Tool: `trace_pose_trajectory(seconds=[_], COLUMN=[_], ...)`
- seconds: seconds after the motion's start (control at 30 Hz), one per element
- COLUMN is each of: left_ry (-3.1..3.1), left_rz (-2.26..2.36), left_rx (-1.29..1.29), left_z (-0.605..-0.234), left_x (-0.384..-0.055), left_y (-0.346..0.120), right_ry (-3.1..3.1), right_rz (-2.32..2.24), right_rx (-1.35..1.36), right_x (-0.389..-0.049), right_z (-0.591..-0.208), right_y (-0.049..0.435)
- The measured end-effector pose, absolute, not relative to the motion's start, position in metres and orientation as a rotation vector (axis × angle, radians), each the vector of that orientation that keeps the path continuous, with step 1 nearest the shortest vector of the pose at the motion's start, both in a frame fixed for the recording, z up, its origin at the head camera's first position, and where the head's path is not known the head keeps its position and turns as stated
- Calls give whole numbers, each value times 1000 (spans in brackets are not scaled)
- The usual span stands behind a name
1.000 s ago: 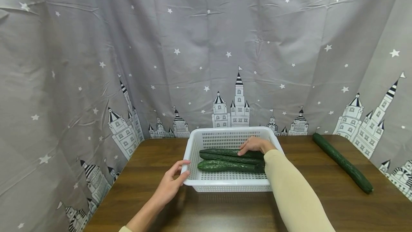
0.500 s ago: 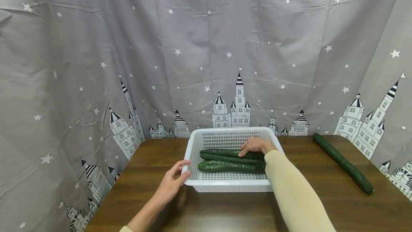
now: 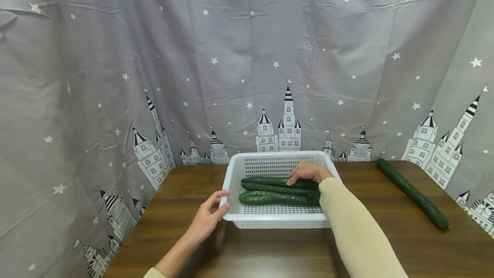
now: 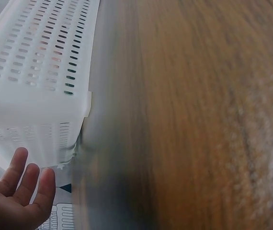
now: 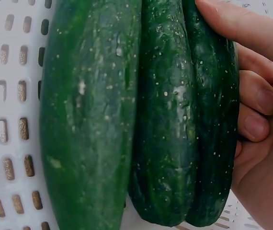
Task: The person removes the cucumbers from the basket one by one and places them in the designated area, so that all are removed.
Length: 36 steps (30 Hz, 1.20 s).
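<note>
A white plastic basket (image 3: 278, 217) stands on the table with three long green cucumbers side by side in it. My left hand (image 3: 206, 218) holds the basket's left rim, thumb and a finger on the edge. Its other fingers (image 4: 44, 191) stick out beside the basket wall in the left wrist view. Inside the basket, my right hand (image 3: 305, 172) grips the farthest cucumber (image 5: 214, 110), thumb on top and fingers along its far side. The middle cucumber (image 5: 167, 105) lies right against it. The nearest cucumber (image 3: 270, 198) lies along the front, its right end hidden by the sleeve.
Another cucumber (image 3: 413, 194) lies slantwise on the brown wooden table (image 3: 270, 256), right of the basket. A grey curtain (image 3: 231, 55) with stars and castles hangs behind the table and along its sides.
</note>
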<state>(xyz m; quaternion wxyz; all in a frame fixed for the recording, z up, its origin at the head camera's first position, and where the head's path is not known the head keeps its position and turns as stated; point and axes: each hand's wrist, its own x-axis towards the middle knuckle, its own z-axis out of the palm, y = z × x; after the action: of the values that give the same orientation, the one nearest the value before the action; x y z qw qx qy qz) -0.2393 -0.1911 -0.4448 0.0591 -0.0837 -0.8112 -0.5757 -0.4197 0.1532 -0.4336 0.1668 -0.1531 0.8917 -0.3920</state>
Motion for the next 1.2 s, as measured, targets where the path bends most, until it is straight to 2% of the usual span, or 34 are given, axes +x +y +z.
trace_pose_trajectory(seconds=[0.23, 1.2], left_ry=[-2448, -2456], left_rz=[-1749, -1742], left_rx=[-259, -268], left_z=[-444, -446], left_x=[-239, -237], left_y=[-190, -192], right_ry=[2550, 2588], right_rz=[-1010, -1180], right_rx=[-467, -517], right_x=[-421, -423], right_z=[-425, -368], right_y=[154, 171])
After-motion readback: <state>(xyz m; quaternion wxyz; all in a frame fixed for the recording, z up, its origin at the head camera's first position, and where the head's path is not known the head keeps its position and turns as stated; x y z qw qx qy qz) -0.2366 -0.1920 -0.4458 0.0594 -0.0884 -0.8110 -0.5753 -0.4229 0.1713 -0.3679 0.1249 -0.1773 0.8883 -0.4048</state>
